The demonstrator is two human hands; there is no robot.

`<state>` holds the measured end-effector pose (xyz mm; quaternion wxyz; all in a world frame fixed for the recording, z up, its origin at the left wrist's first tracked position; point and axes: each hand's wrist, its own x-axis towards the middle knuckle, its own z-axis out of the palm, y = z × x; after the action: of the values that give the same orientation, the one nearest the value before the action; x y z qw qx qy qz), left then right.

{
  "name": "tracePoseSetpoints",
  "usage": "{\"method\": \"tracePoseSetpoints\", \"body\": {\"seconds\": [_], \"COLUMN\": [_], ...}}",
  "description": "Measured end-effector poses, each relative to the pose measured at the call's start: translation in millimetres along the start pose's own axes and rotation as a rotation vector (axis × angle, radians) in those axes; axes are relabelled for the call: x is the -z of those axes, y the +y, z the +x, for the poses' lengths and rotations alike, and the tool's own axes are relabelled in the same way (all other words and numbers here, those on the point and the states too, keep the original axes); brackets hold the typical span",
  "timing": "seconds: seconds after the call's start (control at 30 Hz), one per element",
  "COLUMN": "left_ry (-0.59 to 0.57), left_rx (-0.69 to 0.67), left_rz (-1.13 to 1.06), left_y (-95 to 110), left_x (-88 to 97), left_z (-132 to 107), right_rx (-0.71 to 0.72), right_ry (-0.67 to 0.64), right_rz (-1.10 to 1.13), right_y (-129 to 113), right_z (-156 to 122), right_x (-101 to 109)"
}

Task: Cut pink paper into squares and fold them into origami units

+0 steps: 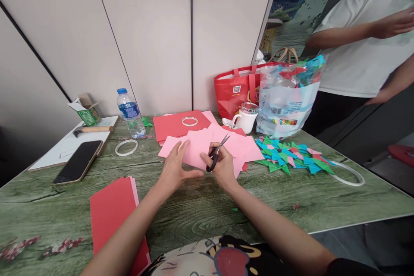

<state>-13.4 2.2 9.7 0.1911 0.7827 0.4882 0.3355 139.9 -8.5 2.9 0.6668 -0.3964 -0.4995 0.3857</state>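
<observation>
My right hand (224, 169) is wrapped round a pair of black-handled scissors (212, 159), whose blades point away and to the right. Its thumb rests at the right edge of a pink paper sheet (198, 148). At that sheet's left side is my left hand (174, 169), fingers apart and thumb stretched out to the right; whether it touches the sheet is hard to make out. More pink paper pieces (247, 148) lie overlapping behind and to the right of the hands. Behind them, a red paper stack (171, 124) carries a white tape roll (189, 121).
Folded coloured paper pieces (287, 155) and a white ring (351, 177) lie right. Behind stand a white mug (247, 120), red bag (231, 90) and plastic bag (284, 108). Leftward are a bottle (131, 114), phone (79, 161), hammer (93, 129) and red sheets (111, 211). A person (362, 43) stands right.
</observation>
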Motion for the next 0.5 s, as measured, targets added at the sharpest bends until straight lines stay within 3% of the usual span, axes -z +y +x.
{"method": "tracePoseSetpoints", "body": {"seconds": [0.17,0.33,0.5], "left_ry": [0.056,0.096,0.024], "left_rx": [0.063,0.129,0.080], "left_rz": [-0.340,-0.398,-0.515], "left_y": [4.1,5.3,7.3], "left_x": [-7.6,-9.4,-5.2], "left_z": [-1.1,-0.5,1.6], "right_rx": [-0.027,-0.089,-0.138], "right_ry": [-0.119,-0.213,-0.215], "right_rz": [0.041,0.207,0.276], "right_y": [3.5,6.3,3.2], "right_z": [-3.0,-6.2,-5.2], "right_x": [-1.8,-4.7,-5.3]}}
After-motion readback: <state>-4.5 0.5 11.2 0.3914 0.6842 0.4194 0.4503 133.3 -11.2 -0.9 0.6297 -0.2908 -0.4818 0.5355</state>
